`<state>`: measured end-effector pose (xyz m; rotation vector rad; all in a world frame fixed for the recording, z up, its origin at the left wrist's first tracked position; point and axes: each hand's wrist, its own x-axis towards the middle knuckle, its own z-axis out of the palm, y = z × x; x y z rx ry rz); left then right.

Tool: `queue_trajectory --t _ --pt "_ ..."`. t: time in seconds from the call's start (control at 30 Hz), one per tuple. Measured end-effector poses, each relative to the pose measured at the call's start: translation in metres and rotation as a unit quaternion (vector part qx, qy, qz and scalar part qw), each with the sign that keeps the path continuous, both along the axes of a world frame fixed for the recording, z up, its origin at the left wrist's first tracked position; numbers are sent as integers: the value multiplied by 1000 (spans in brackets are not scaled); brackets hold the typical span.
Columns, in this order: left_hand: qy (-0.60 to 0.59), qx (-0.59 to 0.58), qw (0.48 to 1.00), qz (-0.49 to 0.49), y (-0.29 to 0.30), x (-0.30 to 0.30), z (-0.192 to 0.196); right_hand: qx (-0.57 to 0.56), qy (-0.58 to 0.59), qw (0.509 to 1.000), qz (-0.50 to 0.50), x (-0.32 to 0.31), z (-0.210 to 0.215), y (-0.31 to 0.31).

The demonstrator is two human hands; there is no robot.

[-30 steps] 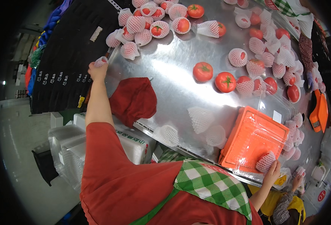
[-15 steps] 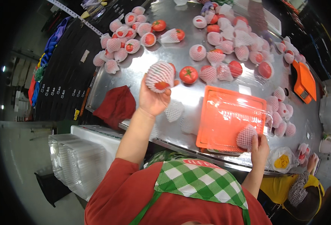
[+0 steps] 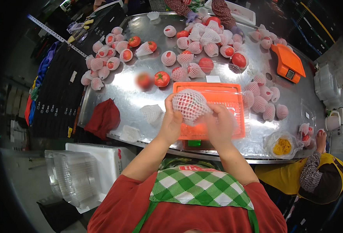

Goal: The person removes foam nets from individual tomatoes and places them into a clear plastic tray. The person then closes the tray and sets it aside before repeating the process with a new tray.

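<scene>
In front of me, above the orange tray (image 3: 238,95), is a tomato in a white foam net (image 3: 190,105). Its red skin shows through the mesh. My left hand (image 3: 171,121) is closed round the left side of this tomato. My right hand (image 3: 222,123), blurred by motion, has its fingers closed at the right edge of the net. Clear plastic covers part of the tray. Just beyond my hands lie a bare tomato (image 3: 161,79) and a blurred tomato (image 3: 143,80). Loose foam nets (image 3: 152,114) rest on the metal table left of my left hand.
Netted tomatoes are heaped at the left (image 3: 103,58), at the far middle (image 3: 211,37) and at the right (image 3: 265,93). An orange scale (image 3: 288,64) stands far right. A dark red cloth (image 3: 103,119) lies left. Co-workers are across the table and at my right, near a bag of yellow bands (image 3: 282,146).
My left hand has brought the netted tomato right and nearer, over the tray. My right hand has come left from the tray's lower right corner to meet it. My view has shifted.
</scene>
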<state>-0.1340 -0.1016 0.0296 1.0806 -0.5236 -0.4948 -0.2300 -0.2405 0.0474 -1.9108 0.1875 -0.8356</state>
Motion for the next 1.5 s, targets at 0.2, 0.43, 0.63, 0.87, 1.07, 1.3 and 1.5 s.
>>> queue_trajectory --t 0.2,0.43,0.63,0.87,1.07,1.3,1.5 --pt "-79 159 983 40 8 -16 19 58 -1 998 5 1 2 1" --pt "265 -93 949 -146 20 -6 11 187 40 980 54 4 13 10" --pt "327 -115 924 -159 26 -4 -6 335 69 935 94 5 -3 10" --pt "290 -155 912 -245 30 7 -15 386 36 918 84 4 -5 14" --pt "282 -182 911 -239 32 9 -14 225 36 973 42 0 4 21" --pt "308 -103 941 -97 24 -6 -3 305 69 950 15 15 -8 22" --pt "292 -76 953 -24 20 5 -8 347 74 934 43 15 -22 18"
